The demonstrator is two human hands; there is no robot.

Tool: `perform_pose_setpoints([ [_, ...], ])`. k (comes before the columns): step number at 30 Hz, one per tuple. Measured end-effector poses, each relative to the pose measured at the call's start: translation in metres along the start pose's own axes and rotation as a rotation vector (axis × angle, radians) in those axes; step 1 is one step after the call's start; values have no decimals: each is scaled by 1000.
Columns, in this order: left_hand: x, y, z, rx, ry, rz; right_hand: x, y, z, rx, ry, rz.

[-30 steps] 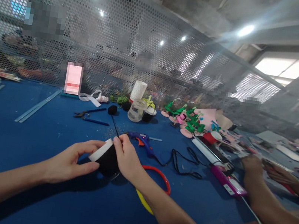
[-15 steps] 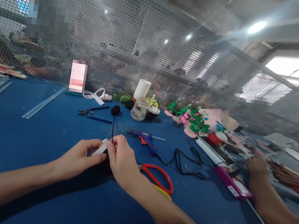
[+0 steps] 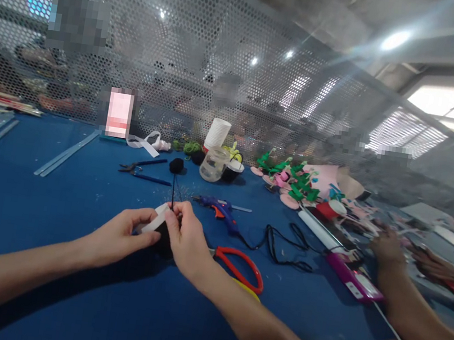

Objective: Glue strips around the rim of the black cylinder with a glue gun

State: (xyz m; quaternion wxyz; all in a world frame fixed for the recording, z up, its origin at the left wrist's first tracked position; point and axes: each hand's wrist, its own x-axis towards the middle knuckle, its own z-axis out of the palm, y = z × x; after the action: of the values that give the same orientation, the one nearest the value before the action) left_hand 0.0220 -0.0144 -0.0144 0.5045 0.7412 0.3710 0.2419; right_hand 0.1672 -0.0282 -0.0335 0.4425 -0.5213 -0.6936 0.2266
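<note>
My left hand is closed round a small white paper cup, tilted and partly covered in black yarn. At the cup's far side my right hand pinches the black yarn between thumb and fingers. That strand runs away over the table to a black yarn ball. Much of the cup is hidden behind my fingers. Red-handled scissors lie partly under my right forearm. Just beyond my hands rests a blue glue gun, with dark-handled pliers to its left.
Farther back stand a clear jar, a stack of paper cups and a black-and-white cup. Green and pink craft pieces sit to their right. A purple power strip lies near another person's arm. Clear strips lie left.
The cup's white edge has tipped slightly upward and more of its black part shows. My right fingers have shifted a little along the yarn. The view has moved slightly.
</note>
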Motion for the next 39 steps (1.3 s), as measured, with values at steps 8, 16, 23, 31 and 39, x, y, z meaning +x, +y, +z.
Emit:
perform_pose_setpoints([
  [8,-1,-1,1,-88,42,2,-3,-3,3,-18,-17,-20],
  [16,-2,-1,-2,-80,57,-15,30,-12,-5,441,-214,378],
  [23,-3,-1,0,-113,36,-15,112,14,21,373,-225,521],
  [31,-7,-1,0,-172,4,-23,184,37,23,62,-148,345],
  [39,-8,-5,0,-168,16,-22,176,31,8,-200,-234,205],
])
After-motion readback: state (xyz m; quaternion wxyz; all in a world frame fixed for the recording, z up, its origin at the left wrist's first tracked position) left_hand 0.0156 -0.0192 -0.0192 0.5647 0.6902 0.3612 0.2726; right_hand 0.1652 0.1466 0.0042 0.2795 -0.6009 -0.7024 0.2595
